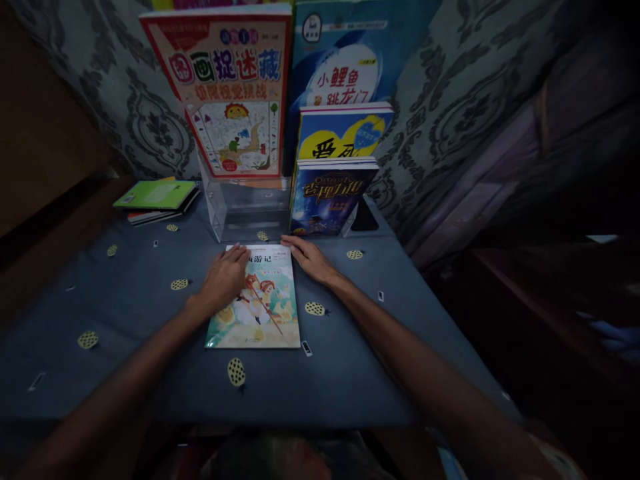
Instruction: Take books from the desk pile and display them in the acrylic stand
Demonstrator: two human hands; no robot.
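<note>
A closed picture-covered book [265,310] lies flat on the table, its cover showing two cartoon figures and a long staff. My left hand [227,273] rests on its upper left part, fingers stretched out and covering some of the title. At the book's upper right corner is my right hand [309,259], fingers extended, its palm side toward the table. Just beyond both hands stands a clear acrylic book rack [250,223]. A dark blue book [333,200] fills its lowest right place, while the lowest left place shows no book.
The rack also holds a red-bordered book [240,133], a yellow and blue book [345,133] and a teal book [350,60]. Several stacked books, a green one [157,195] on top, lie at the left. A patterned curtain [155,127] hangs behind the blue tablecloth [150,320].
</note>
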